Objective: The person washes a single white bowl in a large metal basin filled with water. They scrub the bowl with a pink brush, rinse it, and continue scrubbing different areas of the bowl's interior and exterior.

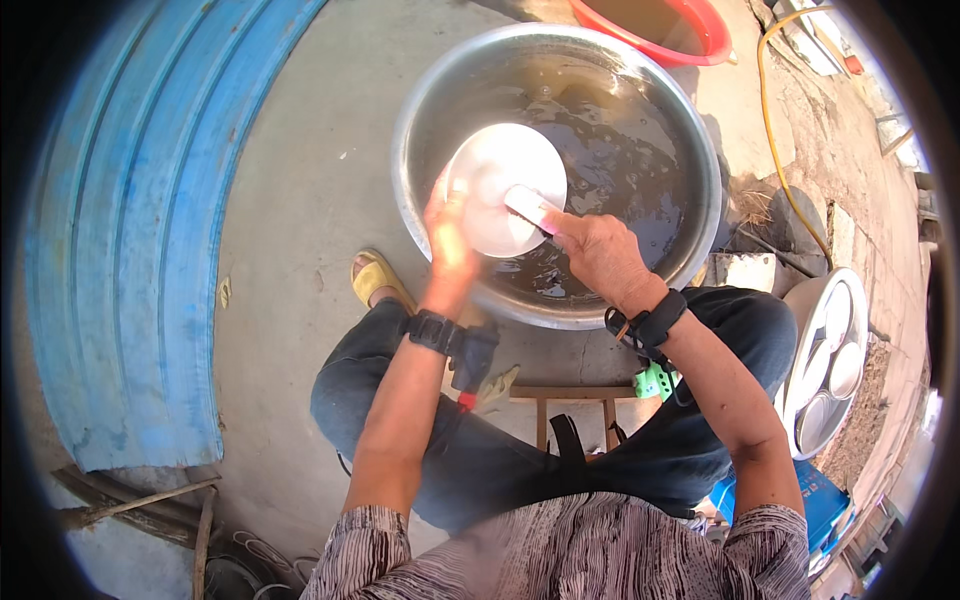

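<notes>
A large metal basin (637, 187) of murky water stands on the ground in front of me. Over its left part my left hand (451, 232) holds a white round dish (499, 157) by its left edge. My right hand (604, 255) grips a short pale tool with a flat, rounded end (525, 202), perhaps a brush or scraper, which lies against the dish's face. Bright glare hides the dish's surface and the tool's exact kind. Both wrists wear dark straps above the basin's near rim.
A red plastic tub (712, 37) of brownish water stands beyond the basin. At right, a pale basin (799, 330) holds several round dishes, near a yellow hose (772, 135) and a blue box (825, 502). Blue corrugated sheet (142, 225) lies at left, with wooden sticks (157, 501) below it.
</notes>
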The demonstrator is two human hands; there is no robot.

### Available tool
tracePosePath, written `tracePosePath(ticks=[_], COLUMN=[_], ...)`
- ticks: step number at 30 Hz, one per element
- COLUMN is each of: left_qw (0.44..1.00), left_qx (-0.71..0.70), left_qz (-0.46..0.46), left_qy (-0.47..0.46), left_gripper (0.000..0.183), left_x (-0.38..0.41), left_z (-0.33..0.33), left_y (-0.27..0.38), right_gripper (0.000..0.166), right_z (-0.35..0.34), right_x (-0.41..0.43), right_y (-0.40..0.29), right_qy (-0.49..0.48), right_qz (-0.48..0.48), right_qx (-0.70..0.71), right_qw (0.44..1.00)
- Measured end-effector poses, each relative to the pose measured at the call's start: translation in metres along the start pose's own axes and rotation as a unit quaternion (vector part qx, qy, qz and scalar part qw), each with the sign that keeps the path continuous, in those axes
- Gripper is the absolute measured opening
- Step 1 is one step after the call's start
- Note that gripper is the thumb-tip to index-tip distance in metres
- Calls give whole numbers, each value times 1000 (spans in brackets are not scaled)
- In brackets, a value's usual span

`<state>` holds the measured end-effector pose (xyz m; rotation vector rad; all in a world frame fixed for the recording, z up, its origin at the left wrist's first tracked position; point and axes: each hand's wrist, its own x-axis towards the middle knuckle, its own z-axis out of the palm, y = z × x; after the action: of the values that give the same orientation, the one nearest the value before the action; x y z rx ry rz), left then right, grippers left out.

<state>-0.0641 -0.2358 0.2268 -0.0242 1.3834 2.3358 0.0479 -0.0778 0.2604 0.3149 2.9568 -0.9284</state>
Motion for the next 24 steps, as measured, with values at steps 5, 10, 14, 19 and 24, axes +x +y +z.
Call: tracePosePath(ticks=[5, 10, 14, 19, 24], left_qw=[996, 984, 978, 993, 997], left_qx=[-23, -35, -10, -28, -53], left_qz=[-87, -166, -181, -97, -59], left_qy=[-11, -61, -103, -58, -7], left_gripper=[43, 47, 53, 61, 59], left_x=[14, 23, 18, 3, -4], left_z=[-10, -23, -13, 9, 22], left_y=[3, 12, 13, 9, -3], right_gripper=[35, 42, 40, 39, 25], right_z=[-23, -43, -41, -8, 43], right_x=[21, 12, -5, -16, -25], right_y=[21, 18, 21, 2, -38], right_qy=[117, -51, -69, 35, 77], right_qz=[-63, 103, 168, 206, 199], right_qx=[-91, 350, 451, 474, 485], right_qw=[987, 930, 874, 855, 848])
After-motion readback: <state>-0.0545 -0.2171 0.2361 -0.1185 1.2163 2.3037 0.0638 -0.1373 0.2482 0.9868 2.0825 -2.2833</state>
